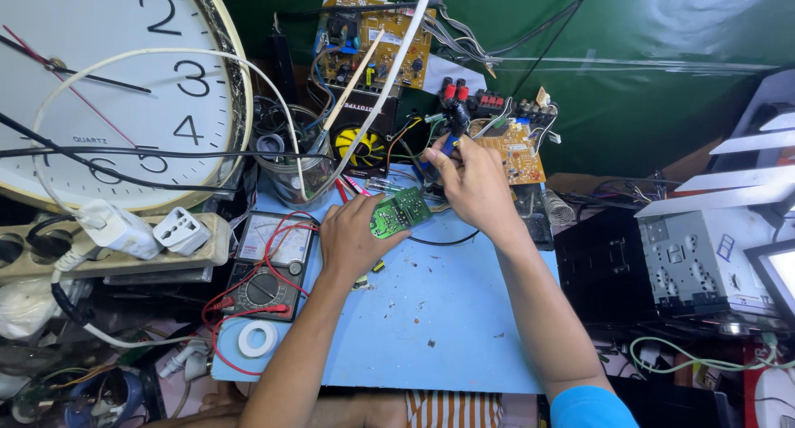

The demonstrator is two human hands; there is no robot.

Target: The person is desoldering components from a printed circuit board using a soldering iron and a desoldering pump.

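Observation:
My left hand (pixel 352 238) holds a small green circuit board (pixel 399 213) by its left edge, just above the light blue work board (pixel 431 312). My right hand (pixel 472 180) grips a tool with blue and black handles (pixel 451 134), its tip hidden behind my fingers near the board's far edge. A tan circuit board (pixel 517 151) with wires lies just right of my right hand.
An analog multimeter (pixel 269 266) with red leads and a roll of white tape (pixel 257 339) sit at left. A large wall clock (pixel 108 88), a power strip (pixel 108 246), a glass jar (pixel 294 171), another tan circuit board (pixel 377 43) and a grey metal chassis (pixel 704 258) surround the board.

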